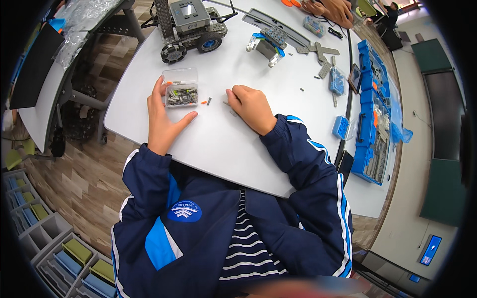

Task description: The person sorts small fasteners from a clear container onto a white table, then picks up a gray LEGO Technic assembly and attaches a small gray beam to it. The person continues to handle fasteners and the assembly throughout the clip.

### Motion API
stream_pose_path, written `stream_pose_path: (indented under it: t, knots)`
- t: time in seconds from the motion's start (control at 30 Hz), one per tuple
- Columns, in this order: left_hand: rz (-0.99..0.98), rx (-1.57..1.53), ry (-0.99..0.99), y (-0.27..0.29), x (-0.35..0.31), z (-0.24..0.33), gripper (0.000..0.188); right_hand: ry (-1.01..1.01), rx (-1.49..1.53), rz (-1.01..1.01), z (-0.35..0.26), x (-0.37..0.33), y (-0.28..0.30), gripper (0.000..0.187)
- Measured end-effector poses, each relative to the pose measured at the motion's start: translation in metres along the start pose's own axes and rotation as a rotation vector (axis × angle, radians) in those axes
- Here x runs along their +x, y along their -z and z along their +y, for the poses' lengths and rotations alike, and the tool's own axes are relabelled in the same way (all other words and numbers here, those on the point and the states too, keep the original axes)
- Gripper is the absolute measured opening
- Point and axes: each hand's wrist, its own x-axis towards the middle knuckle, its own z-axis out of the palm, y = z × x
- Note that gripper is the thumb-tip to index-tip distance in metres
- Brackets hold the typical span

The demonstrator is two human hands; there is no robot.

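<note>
On the white table, my left hand rests beside a small clear plastic box with its lid raised. Its thumb and fingers are spread, and the fingertips reach the box's left side. Dark, grey and lime-green small parts fill the box. Just right of it lie an orange piece and a dark pin. My right hand is curled on the tabletop, fingers pressed together. A small grey piece shows at its fingertips; whether it is gripped is hard to see.
A wheeled robot stands at the far left, with a smaller grey-and-blue assembly beside it. Flat grey beams, boxes of blue parts and blue cases lie rightward. Another person's hands are at the far edge.
</note>
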Motion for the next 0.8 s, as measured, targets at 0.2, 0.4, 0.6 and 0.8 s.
stream_pose_path:
  t: [0.2,0.4,0.6,0.8]
  knots:
    - [0.017,-0.023,0.029,-0.008,0.002,0.003,0.107,-0.113,0.348,-0.012,-0.028,0.025,0.009,0.028]
    - [-0.042,0.0,0.057,-0.009,-0.003,0.005,0.102,0.428,0.159,0.006,-0.053,0.05,-0.032,0.017]
    - [0.001,-0.078,0.034,-0.011,-0.002,0.0,0.104,0.585,0.092,-0.12,-0.045,0.064,-0.054,0.021]
    - [-0.001,-0.038,-0.016,-0.011,-0.002,-0.001,0.101,0.571,0.058,-0.132,-0.046,0.061,-0.048,0.021]
